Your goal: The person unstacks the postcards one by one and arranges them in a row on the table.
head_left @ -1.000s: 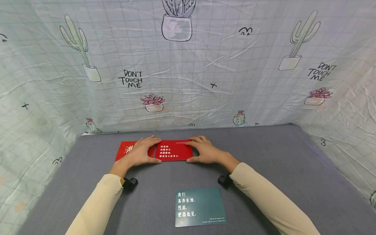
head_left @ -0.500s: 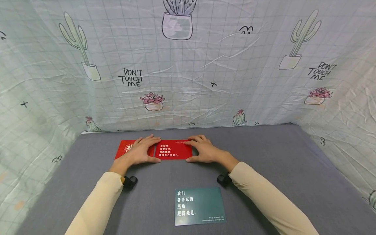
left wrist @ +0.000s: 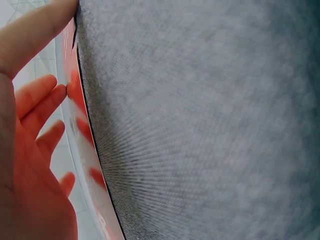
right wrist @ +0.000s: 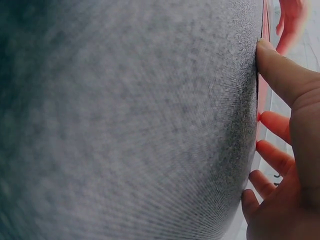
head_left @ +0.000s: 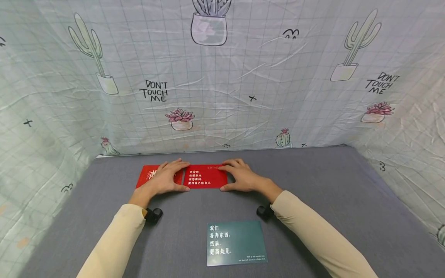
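A red postcard (head_left: 201,181) with white Chinese lettering lies flat near the far edge of the table. My left hand (head_left: 166,178) spans its left end, thumb at the near edge and forefinger at the far edge. At its right end my right hand (head_left: 243,177) holds it likewise between thumb and fingers. A second red postcard (head_left: 144,175) lies alongside on the left, partly hidden under my left hand. In the left wrist view the thumb (left wrist: 35,37) meets the card's edge; in the right wrist view the thumb (right wrist: 280,67) does the same.
A teal postcard (head_left: 237,244) with white lettering lies on the grey table (head_left: 313,181), nearer to me, between the forearms. A cloth backdrop (head_left: 222,85) printed with cactus drawings closes off the back and sides.
The head view tilts up slightly, so everything sits a little differently in it. The hands and the postcards keep their places.
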A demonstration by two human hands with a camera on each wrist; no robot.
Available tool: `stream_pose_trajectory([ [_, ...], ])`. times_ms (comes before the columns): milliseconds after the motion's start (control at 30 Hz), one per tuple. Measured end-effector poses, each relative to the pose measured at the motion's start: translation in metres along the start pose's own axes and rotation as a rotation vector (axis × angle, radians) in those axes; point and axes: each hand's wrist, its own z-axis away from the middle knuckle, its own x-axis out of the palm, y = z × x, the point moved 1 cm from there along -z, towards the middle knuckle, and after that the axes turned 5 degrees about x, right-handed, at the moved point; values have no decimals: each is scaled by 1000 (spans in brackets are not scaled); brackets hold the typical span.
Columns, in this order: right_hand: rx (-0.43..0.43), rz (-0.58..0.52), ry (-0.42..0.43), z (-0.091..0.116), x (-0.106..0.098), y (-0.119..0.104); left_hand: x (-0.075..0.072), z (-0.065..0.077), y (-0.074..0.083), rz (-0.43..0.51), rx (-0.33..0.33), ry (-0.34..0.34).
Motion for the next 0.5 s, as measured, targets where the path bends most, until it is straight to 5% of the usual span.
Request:
stream_pose_trajectory([
  [500,-2,-12,-1,0,-2,-1,0,-1,-2,31,-27,20],
])
